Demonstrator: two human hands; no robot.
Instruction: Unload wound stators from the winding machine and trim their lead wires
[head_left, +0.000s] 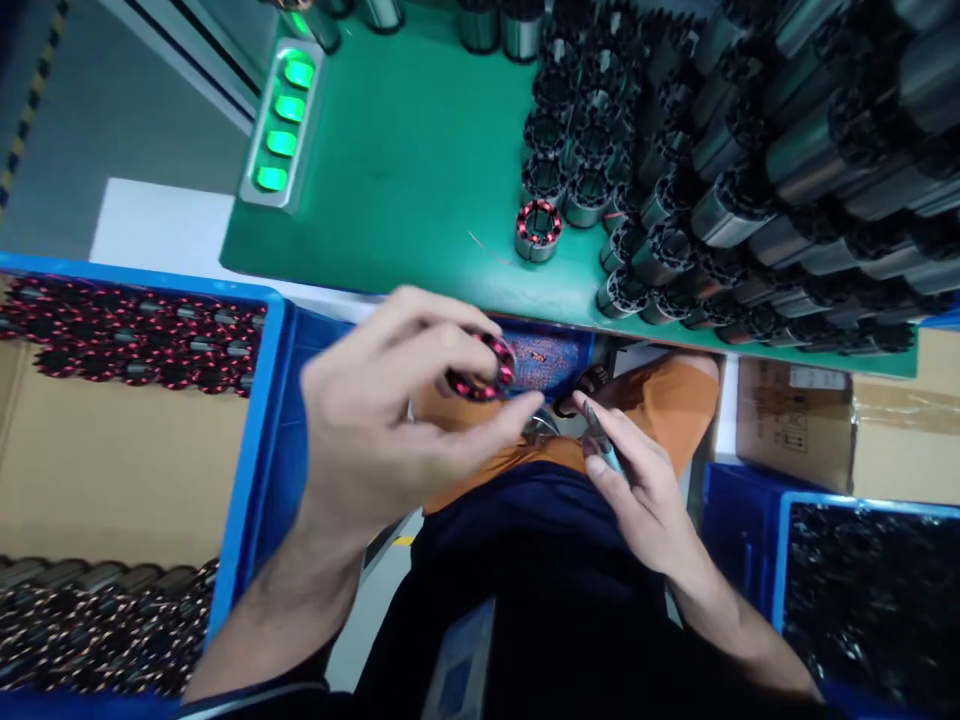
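Note:
My left hand [382, 400] is raised in front of the bench edge, fingers curled round a motor stator [484, 370] with red-pink copper windings and a black end ring. The thumb stretches out to the right of it. Over my lap, my right hand [637, 480] is closed on a small pair of cutters [601, 440] with dark jaws and a light blue handle, the jaws pointing up and left. Another red-wound stator [538, 230] stands upright on the green work mat [405, 170], beyond both hands.
Many bare stator cores [675, 250] stand in stacked rows at the right. A silver panel with green lights [281, 140] lies at the mat's left. On the left, a blue crate [259, 450] holds wound stators around cardboard. A cardboard box [795, 420] and a blue bin [780, 560] of black parts are at right.

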